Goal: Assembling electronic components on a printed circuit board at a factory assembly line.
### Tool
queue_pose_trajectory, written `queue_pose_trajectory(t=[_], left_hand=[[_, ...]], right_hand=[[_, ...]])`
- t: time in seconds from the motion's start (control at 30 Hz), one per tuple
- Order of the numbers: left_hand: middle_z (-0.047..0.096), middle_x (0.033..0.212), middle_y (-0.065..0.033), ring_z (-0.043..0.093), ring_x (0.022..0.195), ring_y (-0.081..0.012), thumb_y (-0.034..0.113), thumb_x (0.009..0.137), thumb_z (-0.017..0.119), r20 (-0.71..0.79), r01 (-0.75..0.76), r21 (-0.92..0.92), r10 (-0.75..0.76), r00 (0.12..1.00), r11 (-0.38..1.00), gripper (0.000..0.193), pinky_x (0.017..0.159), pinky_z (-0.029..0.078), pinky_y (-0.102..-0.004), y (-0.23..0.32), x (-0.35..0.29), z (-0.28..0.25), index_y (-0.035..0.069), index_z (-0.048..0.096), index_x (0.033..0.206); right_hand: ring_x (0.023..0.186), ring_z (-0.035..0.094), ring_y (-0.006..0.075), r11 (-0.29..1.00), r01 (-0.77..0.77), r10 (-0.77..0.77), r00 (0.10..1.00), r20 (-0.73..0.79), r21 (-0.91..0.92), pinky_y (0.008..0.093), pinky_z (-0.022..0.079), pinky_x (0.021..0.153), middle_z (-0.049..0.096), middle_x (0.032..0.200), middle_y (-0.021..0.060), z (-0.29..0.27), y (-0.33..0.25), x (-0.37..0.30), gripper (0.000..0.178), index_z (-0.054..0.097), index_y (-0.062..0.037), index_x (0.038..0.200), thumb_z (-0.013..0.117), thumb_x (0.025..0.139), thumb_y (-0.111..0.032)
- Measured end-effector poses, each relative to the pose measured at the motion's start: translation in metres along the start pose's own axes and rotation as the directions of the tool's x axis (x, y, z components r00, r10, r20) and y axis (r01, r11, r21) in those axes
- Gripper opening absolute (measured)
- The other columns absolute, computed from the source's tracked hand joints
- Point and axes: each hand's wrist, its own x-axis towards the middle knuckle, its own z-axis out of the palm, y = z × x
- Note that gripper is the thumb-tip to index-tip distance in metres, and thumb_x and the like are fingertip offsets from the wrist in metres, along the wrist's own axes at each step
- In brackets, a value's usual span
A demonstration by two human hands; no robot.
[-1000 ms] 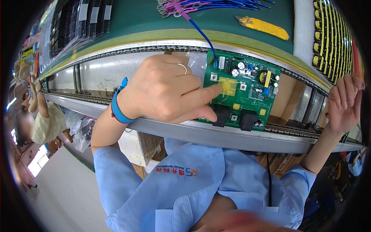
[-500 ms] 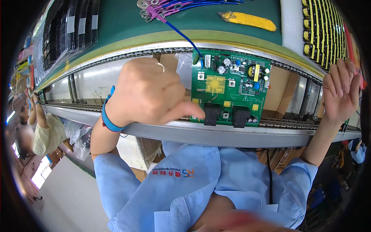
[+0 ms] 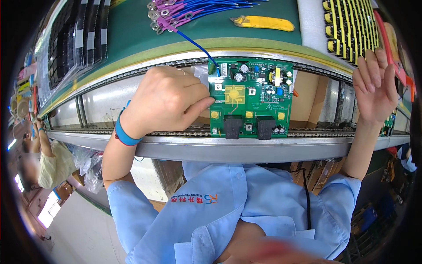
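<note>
A green circuit board (image 3: 259, 105) lies across the conveyor rails in front of me, with two black block-shaped parts (image 3: 233, 126) along its near edge. My left hand (image 3: 173, 99) is closed at the board's left edge, thumb tip over the rim; its other fingertips are hidden. A blue wire (image 3: 193, 42) runs from the board's upper left corner to a pink-sleeved ring terminal (image 3: 163, 23) on the green bench. Raised at the right, my right hand (image 3: 373, 88) holds nothing. Its fingers are loosely bent, the thumb apart, close to yellow-and-black parts (image 3: 351, 31).
More blue wires with ring terminals (image 3: 211, 9) lie at the far side, beside a yellow-wrapped tool (image 3: 263, 23). Black trays (image 3: 79, 39) stand far left. The near metal rail (image 3: 246, 152) crosses before my body. Another person (image 3: 55, 163) is at left.
My left hand has drawn back from over the board's near left part to its left edge. The whole view has shifted slightly; the right hand stays raised.
</note>
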Motion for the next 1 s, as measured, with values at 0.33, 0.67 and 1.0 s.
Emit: queue_pose_trajectory(t=[0.33, 0.67, 1.0], left_hand=[[0.057, 0.062, -0.0091, 0.058, 0.06, -0.0308, 0.017, 0.079, 0.071, -0.036, -0.055, 0.029, 0.056, 0.998, 0.998, 0.015, 0.053, 0.043, -0.0412, 0.005, 0.0, 0.014, 0.007, 0.063, 0.073], [0.065, 0.071, -0.0127, 0.064, 0.07, -0.0332, 0.02, 0.082, 0.064, -0.082, -0.039, 0.103, 0.048, 0.996, 0.994, 0.017, 0.062, 0.05, -0.0433, -0.003, -0.01, 0.004, 0.006, 0.066, 0.073], [0.065, 0.072, -0.0132, 0.063, 0.072, -0.0348, 0.022, 0.082, 0.065, -0.083, -0.03, 0.116, 0.04, 0.996, 0.993, 0.02, 0.062, 0.05, -0.0448, -0.005, -0.013, 0.0, 0.005, 0.065, 0.072]], right_hand=[[0.063, 0.052, 0.0128, 0.507, 0.304, -0.185, 0.952, 0.243, -0.806, 0.0258, 0.039, 0.055, 0.055, 0.074, 0.0052, 0.054, 0.026, 0.001, 0.027, 0.063, 0.0034, 0.099, 0.061, 0.088, -0.022], [0.071, 0.066, 0.0311, -0.166, 0.478, 0.531, 0.781, 0.33, -0.862, 0.0424, 0.051, 0.059, 0.066, 0.073, 0.0124, 0.174, 0.104, 0.033, 0.018, 0.065, -0.0088, 0.091, 0.062, 0.073, -0.009], [0.076, 0.066, 0.0309, -0.302, 0.025, 0.455, 0.882, -0.122, -0.953, 0.0425, 0.049, 0.068, 0.069, 0.08, 0.0089, 0.138, 0.081, 0.018, 0.016, 0.067, -0.0092, 0.097, 0.055, 0.088, -0.014]])
